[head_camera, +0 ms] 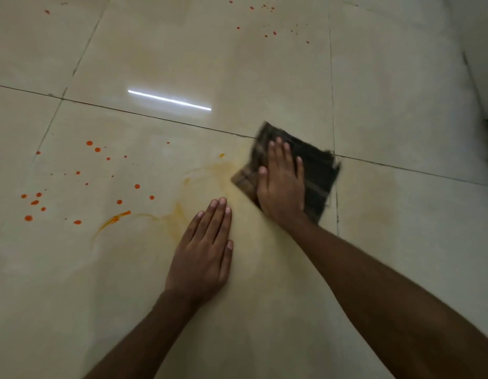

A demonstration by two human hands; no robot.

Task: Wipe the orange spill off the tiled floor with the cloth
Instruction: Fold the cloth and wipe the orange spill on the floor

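A dark folded cloth (313, 170) lies flat on the glossy beige tiled floor (264, 72), blurred by motion. My right hand (281, 184) presses down on it, palm flat with fingers spread. My left hand (204, 255) rests flat on the tile to the left of it, holding nothing. Orange drops (35, 202) dot the tile at the left. A smeared orange streak (114, 218) curves just left of my left hand. A pale yellow-orange film (210, 170) spreads between the streak and the cloth. More orange drops (266, 36) sit on the far tile.
Dark grout lines (155, 116) cross the floor beside the cloth. A white edge (483, 77), perhaps a wall or furniture, runs along the right side. A bright strip of light (169, 99) reflects off the tile ahead.
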